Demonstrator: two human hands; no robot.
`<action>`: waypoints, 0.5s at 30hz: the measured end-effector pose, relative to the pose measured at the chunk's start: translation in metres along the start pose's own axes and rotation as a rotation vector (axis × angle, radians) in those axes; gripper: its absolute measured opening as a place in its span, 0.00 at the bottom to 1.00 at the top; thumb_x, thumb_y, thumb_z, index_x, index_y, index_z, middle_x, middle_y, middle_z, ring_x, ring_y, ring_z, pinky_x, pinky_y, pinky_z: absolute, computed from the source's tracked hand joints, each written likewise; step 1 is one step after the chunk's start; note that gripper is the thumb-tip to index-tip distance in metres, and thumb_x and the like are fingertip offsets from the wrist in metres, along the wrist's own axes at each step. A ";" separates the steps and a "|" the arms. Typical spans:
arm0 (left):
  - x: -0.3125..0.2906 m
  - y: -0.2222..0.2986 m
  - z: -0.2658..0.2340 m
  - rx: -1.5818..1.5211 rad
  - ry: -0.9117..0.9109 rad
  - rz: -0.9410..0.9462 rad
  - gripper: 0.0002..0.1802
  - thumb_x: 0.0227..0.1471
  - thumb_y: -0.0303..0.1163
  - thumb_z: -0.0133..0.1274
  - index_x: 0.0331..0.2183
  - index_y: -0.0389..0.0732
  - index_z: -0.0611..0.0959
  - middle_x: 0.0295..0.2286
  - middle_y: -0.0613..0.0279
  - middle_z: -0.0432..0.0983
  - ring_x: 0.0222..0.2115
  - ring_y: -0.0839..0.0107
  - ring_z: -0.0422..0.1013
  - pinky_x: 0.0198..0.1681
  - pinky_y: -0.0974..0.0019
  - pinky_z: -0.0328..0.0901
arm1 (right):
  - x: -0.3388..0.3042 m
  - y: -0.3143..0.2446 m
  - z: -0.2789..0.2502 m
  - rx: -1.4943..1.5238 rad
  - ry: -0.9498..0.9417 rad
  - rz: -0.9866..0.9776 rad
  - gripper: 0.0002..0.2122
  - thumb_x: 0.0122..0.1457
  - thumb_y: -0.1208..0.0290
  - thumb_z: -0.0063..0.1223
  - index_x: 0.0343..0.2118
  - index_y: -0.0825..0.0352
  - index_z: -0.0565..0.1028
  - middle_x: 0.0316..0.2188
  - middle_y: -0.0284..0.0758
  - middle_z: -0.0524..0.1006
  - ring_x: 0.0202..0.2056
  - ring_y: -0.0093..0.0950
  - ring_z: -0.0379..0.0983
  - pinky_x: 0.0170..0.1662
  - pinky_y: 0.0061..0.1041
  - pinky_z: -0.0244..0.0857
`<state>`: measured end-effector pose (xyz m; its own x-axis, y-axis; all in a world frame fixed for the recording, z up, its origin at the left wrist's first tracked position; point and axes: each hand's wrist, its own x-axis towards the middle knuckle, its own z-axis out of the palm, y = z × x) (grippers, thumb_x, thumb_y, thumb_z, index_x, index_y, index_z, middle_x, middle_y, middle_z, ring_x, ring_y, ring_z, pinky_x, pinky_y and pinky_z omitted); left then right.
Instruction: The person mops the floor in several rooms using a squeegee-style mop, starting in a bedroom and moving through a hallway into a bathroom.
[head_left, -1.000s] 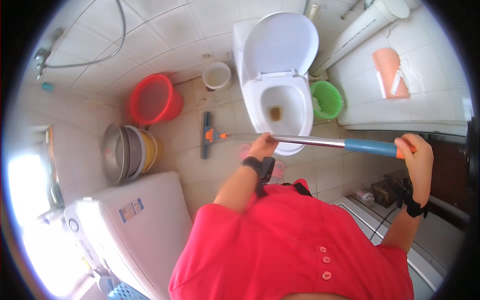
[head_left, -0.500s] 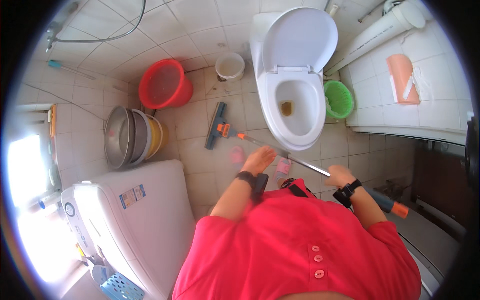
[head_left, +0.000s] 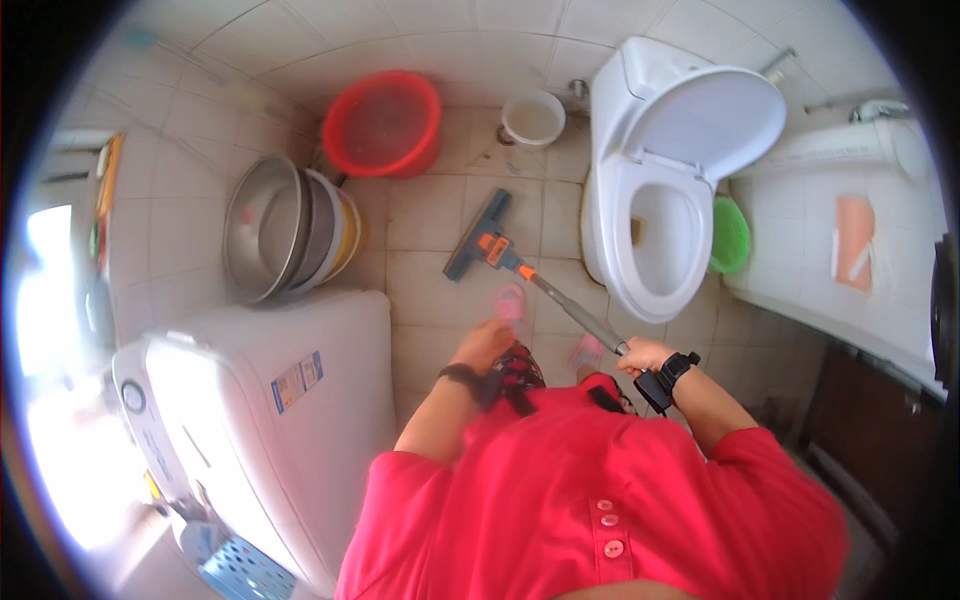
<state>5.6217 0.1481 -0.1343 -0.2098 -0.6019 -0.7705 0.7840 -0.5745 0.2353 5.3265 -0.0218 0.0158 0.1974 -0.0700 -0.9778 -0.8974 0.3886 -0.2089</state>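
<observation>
A floor squeegee [head_left: 580,313] with a long grey pole and an orange joint stretches from my right hand toward the floor ahead. Its wide dark grey head [head_left: 478,236] rests slantwise on the tiles. My right hand [head_left: 648,356] is closed round the pole; the part of the pole beyond that hand is hidden. Apart from the pole, to its left, hangs my left hand [head_left: 482,343], seemingly holding nothing, its fingers loosely bent and a little blurred. Just past it is a pink slipper [head_left: 510,303] on my foot.
The toilet [head_left: 602,220], lid raised, stands right of the squeegee head, with a green basket [head_left: 731,236] beside it. A red bucket [head_left: 382,125] and white bucket [head_left: 533,118] line the far wall. Metal basins [head_left: 262,230] lean behind the white washing machine [head_left: 330,420] at left.
My left hand has come off the pole and moved left. My right hand now grips the pole closer to the squeegee head. The view has shifted, so the toilet appears farther right.
</observation>
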 end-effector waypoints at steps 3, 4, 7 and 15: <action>-0.003 0.016 0.007 0.441 -0.070 0.205 0.15 0.53 0.34 0.46 0.42 0.37 0.71 0.37 0.56 0.70 0.37 0.61 0.68 0.41 0.60 0.65 | -0.033 0.001 0.009 -0.060 0.039 -0.018 0.08 0.43 0.71 0.54 0.18 0.68 0.69 0.13 0.30 0.69 0.13 0.20 0.64 0.16 0.20 0.58; 0.001 0.022 0.026 0.244 0.004 0.064 0.16 0.53 0.34 0.46 0.42 0.37 0.70 0.38 0.56 0.70 0.37 0.61 0.68 0.41 0.60 0.65 | -0.056 0.004 0.013 0.029 0.036 -0.038 0.07 0.43 0.71 0.54 0.18 0.68 0.69 0.13 0.30 0.69 0.13 0.19 0.64 0.16 0.20 0.57; 0.026 0.006 0.006 0.383 -0.053 0.130 0.17 0.53 0.38 0.47 0.42 0.38 0.71 0.40 0.57 0.70 0.39 0.63 0.68 0.42 0.62 0.65 | -0.124 -0.018 0.024 -0.160 0.146 -0.082 0.10 0.44 0.69 0.54 0.23 0.71 0.71 0.15 0.40 0.71 0.17 0.26 0.67 0.22 0.27 0.61; 0.014 0.023 0.145 0.567 -0.275 0.524 0.14 0.52 0.40 0.51 0.35 0.39 0.74 0.23 0.69 0.71 0.22 0.78 0.66 0.24 0.77 0.61 | -0.232 0.030 0.048 -0.096 0.270 -0.179 0.13 0.52 0.68 0.47 0.32 0.75 0.70 0.29 0.53 0.73 0.31 0.34 0.69 0.35 0.35 0.60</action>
<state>5.5521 0.0465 -0.0537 -0.0918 -0.9423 -0.3220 0.4211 -0.3298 0.8449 5.2732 0.0501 0.2369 0.2547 -0.3751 -0.8913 -0.8938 0.2605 -0.3650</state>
